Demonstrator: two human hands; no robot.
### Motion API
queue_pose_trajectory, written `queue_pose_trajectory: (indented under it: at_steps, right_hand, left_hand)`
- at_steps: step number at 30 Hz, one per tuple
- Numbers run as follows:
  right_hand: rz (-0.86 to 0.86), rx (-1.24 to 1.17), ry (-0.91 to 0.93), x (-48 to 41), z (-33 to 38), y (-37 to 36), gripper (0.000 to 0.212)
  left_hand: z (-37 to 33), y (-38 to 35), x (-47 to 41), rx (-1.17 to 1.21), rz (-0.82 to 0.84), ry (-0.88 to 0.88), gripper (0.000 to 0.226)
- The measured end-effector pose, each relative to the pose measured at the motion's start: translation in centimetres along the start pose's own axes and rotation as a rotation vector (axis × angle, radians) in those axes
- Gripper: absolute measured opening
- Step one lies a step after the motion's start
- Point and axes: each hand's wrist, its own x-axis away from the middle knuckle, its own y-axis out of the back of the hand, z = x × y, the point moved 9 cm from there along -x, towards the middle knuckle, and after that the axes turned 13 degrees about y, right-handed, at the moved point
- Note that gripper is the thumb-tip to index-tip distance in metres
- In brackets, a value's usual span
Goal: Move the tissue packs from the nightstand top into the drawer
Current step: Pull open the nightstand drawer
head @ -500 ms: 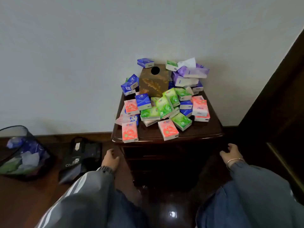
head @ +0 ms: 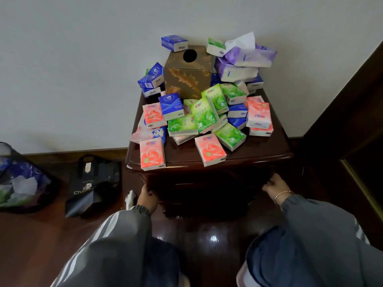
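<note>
1. Nearest are two grey sleeves, the left one [head: 116, 230] with pale stripes, reaching over a glossy dark wooden floor [head: 209, 239] that catches a spot of light.
2. The right hand [head: 274, 184], a thin bracelet [head: 283, 194] at its wrist, curls its fingers onto the right edge of the drawer [head: 199, 187]. The left hand [head: 146, 198] sits at the opposite front corner, its fingertips lost against the dark wood, so I cannot tell whether it grips. One hand at each side suggests a square, even pull, likely because no handle shows.
3. The drawer front looks flush and in shadow; it appears not yet pulled out.
4. To the left on the floor stand a black tote bag [head: 93, 187] and a mesh bin [head: 18, 179] holding crumpled paper.
5. The nightstand [head: 259, 150] is polished dark wood with a rounded moulded rim.
6. All the tissue packs [head: 204, 119] lie on its top in a loose heap: small, soft film-wrapped bricks in pink, green and blue. A pink pack [head: 152, 154] overhangs the front rim and could slip if the drawer is jerked.
7. Behind stands a stiff cube tissue box [head: 187, 73], gold-brown with a leaf pattern and a round hole; larger floppy purple packs [head: 248, 56] lean beside it against the plain wall [head: 83, 59].
</note>
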Motion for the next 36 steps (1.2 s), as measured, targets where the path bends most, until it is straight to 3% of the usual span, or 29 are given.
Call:
queue_pose_trajectory:
  at_steps: [3, 7, 11, 15, 16, 18, 20, 24, 29, 32, 36]
  right_hand:
    - [0.056, 0.021, 0.02, 0.0, 0.2, 0.6, 0.059]
    - [0.109, 0.127, 0.022, 0.5, -0.8, 2.3, 0.053]
    - [0.334, 0.378, -0.018, 2.3, -1.5, 2.9, 0.045]
    - [0.714, 0.922, -0.038, 6.7, -2.0, 2.0, 0.067]
    - [0.743, 1.02, -0.003, 7.7, -1.7, 1.4, 0.068]
    - [0.714, 1.135, 0.188, 8.7, 0.0, -0.9, 0.065]
    - [0.71, 1.116, 0.339, 9.8, 1.6, -4.1, 0.064]
    - [0.723, 1.014, 0.388, 11.5, 3.2, -7.8, 0.057]
    - [0.755, 1.019, 0.343, 13.0, 3.8, -6.9, 0.05]
    - [0.966, 1.065, 0.333, 16.2, 2.7, -7.2, 0.04]
    - [1.151, 1.148, 0.286, 19.8, 0.8, -7.4, 0.042]
  left_hand:
    - [1.0, 0.5, -1.1, 0.068, 0.064, 0.029, 0.056]
    - [2.5, 1.7, -2.6, -0.012, 0.101, 0.041, 0.054]
    - [2.9, 2.4, -0.3, -0.146, 0.211, 0.016, 0.046]
    - [3.0, 0.5, 5.1, -0.708, 0.478, -0.061, 0.047]
    - [2.5, 0.3, 6.4, -0.821, 0.46, -0.109, 0.048]
    - [0.4, 0.2, 8.4, -0.983, 0.266, -0.263, 0.047]
    - [-1.8, -0.8, 10.3, -0.977, 0.121, -0.411, 0.051]
    - [-2.5, -5.1, 13.9, -0.83, 0.255, -0.535, 0.05]
    - [-1.8, -5.1, 14.7, -0.833, 0.275, -0.455, 0.05]
    - [0.9, -5.2, 15.6, -0.904, 0.414, -0.307, 0.061]
    - [3.7, -5.6, 16.8, -0.91, 0.55, -0.29, 0.055]
